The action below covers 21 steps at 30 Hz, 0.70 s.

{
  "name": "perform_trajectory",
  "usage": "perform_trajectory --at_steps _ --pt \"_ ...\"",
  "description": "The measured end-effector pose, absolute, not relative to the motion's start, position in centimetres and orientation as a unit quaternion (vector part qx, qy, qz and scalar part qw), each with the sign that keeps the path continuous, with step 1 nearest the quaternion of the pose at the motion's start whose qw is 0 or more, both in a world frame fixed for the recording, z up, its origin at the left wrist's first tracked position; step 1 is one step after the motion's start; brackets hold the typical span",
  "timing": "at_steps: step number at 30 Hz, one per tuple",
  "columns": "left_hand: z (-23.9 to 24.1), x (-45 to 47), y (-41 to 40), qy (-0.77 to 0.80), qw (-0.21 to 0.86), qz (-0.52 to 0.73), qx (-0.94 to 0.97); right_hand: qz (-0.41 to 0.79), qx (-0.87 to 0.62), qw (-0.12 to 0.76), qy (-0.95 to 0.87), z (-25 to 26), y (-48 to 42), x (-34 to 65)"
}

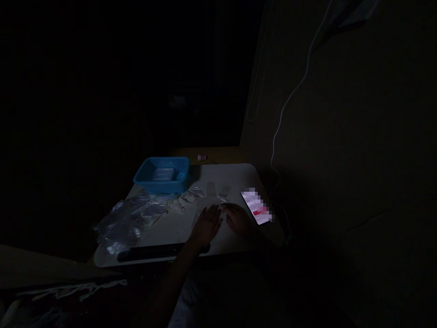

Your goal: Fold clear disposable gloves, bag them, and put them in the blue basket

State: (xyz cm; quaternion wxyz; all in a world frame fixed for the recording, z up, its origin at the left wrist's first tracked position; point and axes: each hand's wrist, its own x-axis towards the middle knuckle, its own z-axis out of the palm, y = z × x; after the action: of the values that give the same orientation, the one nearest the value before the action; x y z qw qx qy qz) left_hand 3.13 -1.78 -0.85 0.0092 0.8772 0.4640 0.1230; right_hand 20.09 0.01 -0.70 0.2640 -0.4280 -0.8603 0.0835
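The scene is very dark. My left hand lies flat on a small white table, fingers stretched forward over a clear plastic piece I can barely see. My right hand rests beside it, fingers curled toward the same spot, just left of a lit phone. Small clear plastic packets lie on the table just beyond both hands. Whether the right hand holds anything is too dim to make out.
A blue plastic basket stands at the table's far left. A heap of clear plastic bags covers the left side. A small pink-white object lies behind the table. A white cable hangs down the wall at right.
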Motion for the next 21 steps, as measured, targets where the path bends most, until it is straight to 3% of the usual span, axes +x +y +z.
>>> perform_trajectory --at_steps 7,15,21 --pt "-1.4 2.9 -1.7 0.456 -0.03 0.138 0.879 0.066 -0.533 0.388 -0.749 -1.7 1.9 20.5" --pt "-1.4 3.0 -1.8 0.462 -0.035 0.134 0.876 0.136 -0.517 0.293 -0.793 -1.1 6.8 19.9" --pt "-1.3 3.0 -1.8 0.466 -0.037 0.141 0.873 0.148 -0.509 0.338 -0.778 -1.5 6.2 20.5"
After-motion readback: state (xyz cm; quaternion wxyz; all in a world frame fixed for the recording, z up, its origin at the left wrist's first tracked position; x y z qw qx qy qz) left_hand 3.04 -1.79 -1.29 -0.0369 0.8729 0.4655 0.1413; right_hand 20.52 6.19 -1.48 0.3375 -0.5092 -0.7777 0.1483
